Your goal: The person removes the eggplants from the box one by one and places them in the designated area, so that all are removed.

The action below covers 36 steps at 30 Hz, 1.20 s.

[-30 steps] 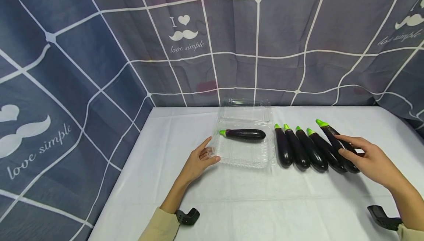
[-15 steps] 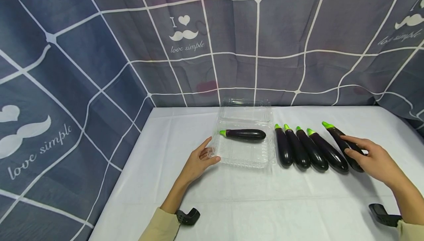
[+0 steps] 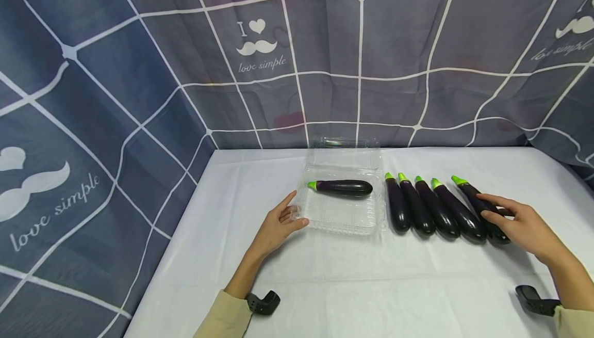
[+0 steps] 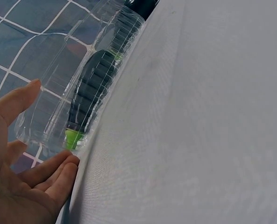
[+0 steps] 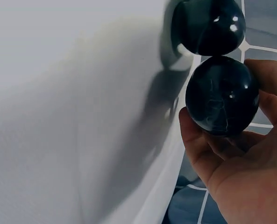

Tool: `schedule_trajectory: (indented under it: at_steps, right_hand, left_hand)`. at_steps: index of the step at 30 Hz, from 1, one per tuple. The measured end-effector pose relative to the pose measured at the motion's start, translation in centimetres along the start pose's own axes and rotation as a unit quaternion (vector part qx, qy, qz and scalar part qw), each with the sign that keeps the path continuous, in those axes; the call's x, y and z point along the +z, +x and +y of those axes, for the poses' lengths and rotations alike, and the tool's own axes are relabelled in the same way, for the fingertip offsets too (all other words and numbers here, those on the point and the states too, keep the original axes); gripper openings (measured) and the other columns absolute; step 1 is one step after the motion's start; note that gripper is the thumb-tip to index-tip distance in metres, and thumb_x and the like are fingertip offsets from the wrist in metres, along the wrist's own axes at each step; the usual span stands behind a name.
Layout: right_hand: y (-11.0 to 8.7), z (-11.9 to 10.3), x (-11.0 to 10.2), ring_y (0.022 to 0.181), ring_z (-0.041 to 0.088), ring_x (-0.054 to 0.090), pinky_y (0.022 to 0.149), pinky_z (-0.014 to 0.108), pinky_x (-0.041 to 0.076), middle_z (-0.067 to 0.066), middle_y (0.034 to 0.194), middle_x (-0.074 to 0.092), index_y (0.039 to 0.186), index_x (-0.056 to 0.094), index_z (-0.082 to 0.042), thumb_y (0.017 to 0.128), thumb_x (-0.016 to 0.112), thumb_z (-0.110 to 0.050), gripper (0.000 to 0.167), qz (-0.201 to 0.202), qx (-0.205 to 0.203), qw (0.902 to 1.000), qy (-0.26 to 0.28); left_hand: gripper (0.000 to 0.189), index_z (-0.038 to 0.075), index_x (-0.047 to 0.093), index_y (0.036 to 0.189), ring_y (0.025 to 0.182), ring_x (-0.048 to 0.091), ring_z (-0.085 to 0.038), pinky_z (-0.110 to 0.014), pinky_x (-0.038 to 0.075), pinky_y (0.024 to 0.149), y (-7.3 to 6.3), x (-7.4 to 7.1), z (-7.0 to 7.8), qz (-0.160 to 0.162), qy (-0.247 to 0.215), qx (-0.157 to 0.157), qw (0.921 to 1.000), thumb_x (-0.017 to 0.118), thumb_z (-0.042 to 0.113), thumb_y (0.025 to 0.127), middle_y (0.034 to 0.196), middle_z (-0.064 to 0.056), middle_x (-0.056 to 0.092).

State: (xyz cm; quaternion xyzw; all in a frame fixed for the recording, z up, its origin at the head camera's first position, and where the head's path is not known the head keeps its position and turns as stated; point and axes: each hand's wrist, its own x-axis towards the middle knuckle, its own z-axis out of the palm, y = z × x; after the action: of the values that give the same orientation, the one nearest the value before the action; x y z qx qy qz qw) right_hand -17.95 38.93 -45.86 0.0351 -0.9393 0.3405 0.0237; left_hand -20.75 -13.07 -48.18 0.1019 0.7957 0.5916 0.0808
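My right hand (image 3: pixel 524 224) grips the rightmost eggplant (image 3: pixel 471 193) between thumb and fingers. This glossy dark purple eggplant with a bright green stem lies tilted at the end of a row of eggplants (image 3: pixel 438 209). In the right wrist view its rounded end (image 5: pixel 222 95) sits between the fingertips, right at the neighbouring eggplant (image 5: pixel 210 25). My left hand (image 3: pixel 278 229) rests with spread thumb and loosely bent fingers against the left end of an opened clear plastic clamshell box (image 3: pixel 339 219). One eggplant (image 3: pixel 343 188) lies crosswise in the box's back part, stem to the left.
A white cloth (image 3: pixel 371 286) covers the table. The box's raised lid (image 3: pixel 343 157) leans back near a grey checked curtain (image 3: pixel 325 95), which hangs behind and to the left. Black wrist devices (image 3: pixel 263 303) sit on both wrists.
My right hand has shifted the rightmost eggplant slightly right and toward me, from overlapping its neighbour to lying beside it. The left hand and the box stay still.
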Motion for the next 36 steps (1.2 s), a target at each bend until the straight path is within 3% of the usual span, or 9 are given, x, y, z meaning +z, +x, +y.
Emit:
schedule_trajectory:
  at_steps: [4,6,13,15,21,25,28,32,36]
  right_hand:
    - [0.0,0.3,0.1,0.106,0.040,0.050,0.074,0.032,0.041,0.036,0.131,0.050,0.138,0.051,0.006,0.101,0.058,-0.022,0.047,-0.004,-0.001,1.0000,-0.004]
    - [0.0,0.4,0.2,0.104,0.035,0.050,0.068,0.023,0.036,0.034,0.126,0.053,0.137,0.052,0.006,0.101,0.059,-0.021,0.045,-0.006,-0.004,1.0000,-0.003]
    - [0.0,0.7,0.3,0.091,-0.012,0.040,0.063,0.018,0.038,0.029,0.116,0.057,0.137,0.052,0.005,0.100,0.060,-0.018,0.044,0.005,-0.012,0.9999,-0.001]
    - [0.1,0.7,0.4,0.089,-0.017,0.038,0.063,0.016,0.038,0.030,0.115,0.058,0.136,0.052,0.005,0.099,0.061,-0.015,0.043,0.011,-0.021,0.9997,0.006]
    - [0.1,0.7,0.6,0.090,-0.018,0.040,0.065,0.014,0.038,0.027,0.116,0.061,0.134,0.055,0.004,0.097,0.064,-0.014,0.042,0.017,-0.031,0.9993,0.011]
    - [-0.1,0.9,0.6,0.093,-0.018,0.038,0.066,0.016,0.036,0.012,0.119,0.060,0.133,0.056,0.003,0.098,0.064,-0.020,0.043,0.014,-0.024,0.9996,0.004]
    - [-0.1,0.9,0.6,0.095,-0.017,0.036,0.067,0.018,0.035,0.017,0.124,0.059,0.134,0.056,0.003,0.099,0.063,-0.022,0.044,0.007,-0.020,0.9998,0.003]
    - [-0.2,0.8,0.7,0.096,-0.017,0.034,0.068,0.017,0.034,0.033,0.129,0.053,0.135,0.056,0.003,0.099,0.063,-0.022,0.044,0.010,-0.022,0.9997,0.008]
    - [-0.3,0.8,0.7,0.099,-0.010,0.040,0.070,0.014,0.033,0.033,0.130,0.052,0.135,0.057,0.001,0.099,0.063,-0.022,0.044,0.017,-0.024,0.9995,0.013]
  left_hand:
    - [0.082,0.022,0.033,0.156,0.135,0.043,-0.033,-0.047,0.032,0.113,0.0,0.0,0.0,0.002,-0.003,-0.002,1.0000,0.078,0.029,0.088,0.144,-0.021,0.046]
    - [0.082,0.022,0.033,0.156,0.135,0.042,-0.033,-0.047,0.032,0.113,0.0,0.1,0.0,0.001,-0.003,-0.001,1.0000,0.078,0.028,0.088,0.144,-0.021,0.045]
    - [0.082,0.022,0.032,0.156,0.136,0.041,-0.032,-0.046,0.032,0.113,0.1,0.1,0.2,-0.003,-0.007,-0.003,1.0000,0.078,0.030,0.088,0.145,-0.020,0.045]
    - [0.083,0.022,0.032,0.156,0.136,0.041,-0.033,-0.047,0.031,0.113,0.0,0.1,0.2,-0.003,-0.010,-0.002,0.9999,0.078,0.029,0.088,0.145,-0.021,0.045]
    - [0.083,0.020,0.031,0.157,0.137,0.039,-0.035,-0.048,0.030,0.113,0.0,0.0,0.2,-0.003,-0.010,-0.008,0.9999,0.077,0.024,0.088,0.147,-0.024,0.042]
    - [0.083,0.013,0.027,0.157,0.138,0.037,-0.038,-0.048,0.030,0.113,-0.4,-0.1,1.6,-0.012,0.002,-0.016,0.9998,0.075,0.019,0.090,0.148,-0.028,0.038]
    - [0.082,0.014,0.029,0.157,0.138,0.038,-0.037,-0.048,0.031,0.113,-0.4,-0.1,1.6,-0.009,0.003,-0.012,0.9999,0.075,0.022,0.090,0.148,-0.027,0.039]
    - [0.083,0.021,0.032,0.156,0.137,0.040,-0.033,-0.046,0.031,0.113,-0.1,0.0,0.2,0.001,-0.004,-0.004,1.0000,0.078,0.029,0.087,0.147,-0.022,0.043]
    - [0.085,0.021,0.032,0.157,0.136,0.041,-0.032,-0.046,0.032,0.113,0.0,0.0,0.1,0.000,0.000,-0.004,1.0000,0.078,0.034,0.087,0.145,-0.020,0.045]
